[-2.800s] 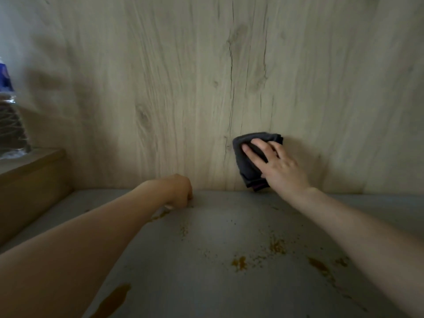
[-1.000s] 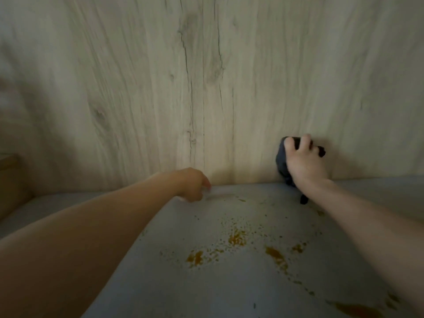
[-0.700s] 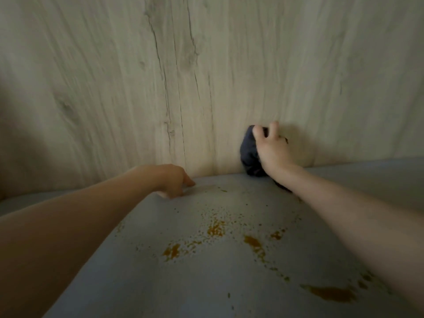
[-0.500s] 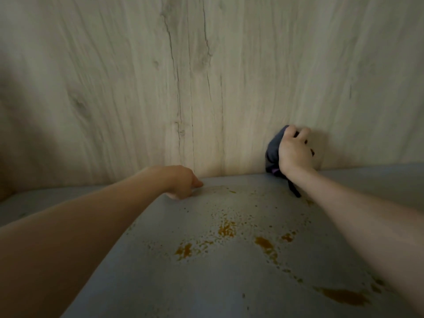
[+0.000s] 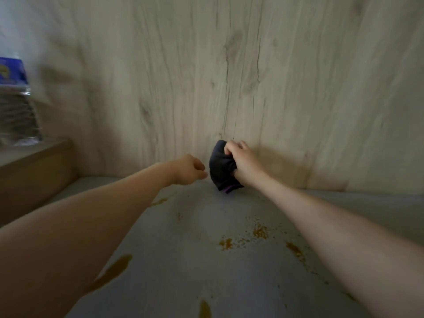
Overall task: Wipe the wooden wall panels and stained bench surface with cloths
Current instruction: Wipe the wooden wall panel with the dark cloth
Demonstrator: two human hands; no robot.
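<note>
Wall panel behind worktop. Cloth at their junction, centre, in right hand. Left hand just left of cloth. Bottle on ledge, far left.

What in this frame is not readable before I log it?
- Bottle, head view: cut off by the left edge and blurred; label unreadable.
- Left hand: seen from behind, so its fingertips and anything in them are hidden.
- Dark cloth: partly covered by the gripping right hand.
</note>
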